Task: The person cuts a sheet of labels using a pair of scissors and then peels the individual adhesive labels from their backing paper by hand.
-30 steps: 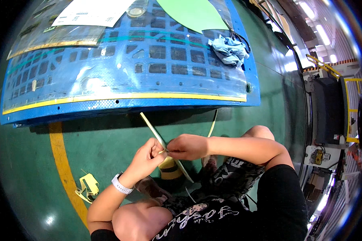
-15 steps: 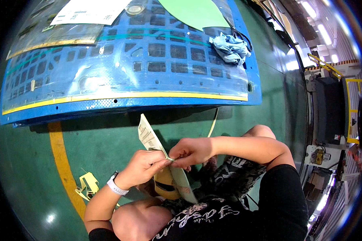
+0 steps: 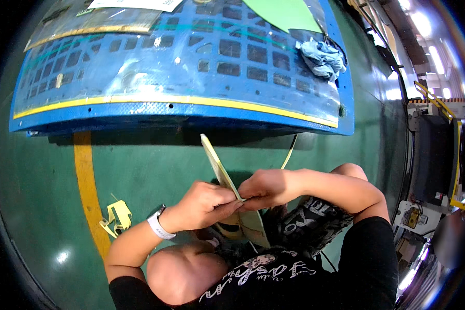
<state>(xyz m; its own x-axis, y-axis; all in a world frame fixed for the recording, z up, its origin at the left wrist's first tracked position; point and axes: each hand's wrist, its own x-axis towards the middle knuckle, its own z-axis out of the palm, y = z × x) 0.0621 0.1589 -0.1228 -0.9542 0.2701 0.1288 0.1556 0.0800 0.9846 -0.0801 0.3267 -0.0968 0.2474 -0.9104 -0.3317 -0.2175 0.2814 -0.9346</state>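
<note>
The green floor [image 3: 150, 155] formed the base surface across the frame. A blue pallet [image 3: 139, 110] occupied the upper part, overlaid by a transparent sheet [image 3: 108, 85] with a yellow front edge. An orange floor line [image 3: 89, 191] ran down the left side. A green sheet [image 3: 289, 14] lay on the pallet at upper centre-right. A thin flat panel [image 3: 222, 173] stood on edge, slanting through the lower centre of the frame. The grip of the left hand [image 3: 209, 204] was clamped on the panel's edge at mid-length. The right hand [image 3: 266, 187] met the same edge, its fingers curled; whether its grip was clamped could not be determined. A crumpled blue cloth [image 3: 320, 58] rested at the pallet's right end. A yellow scrap [image 3: 119, 214] lay beside the floor line, lower left.
</note>
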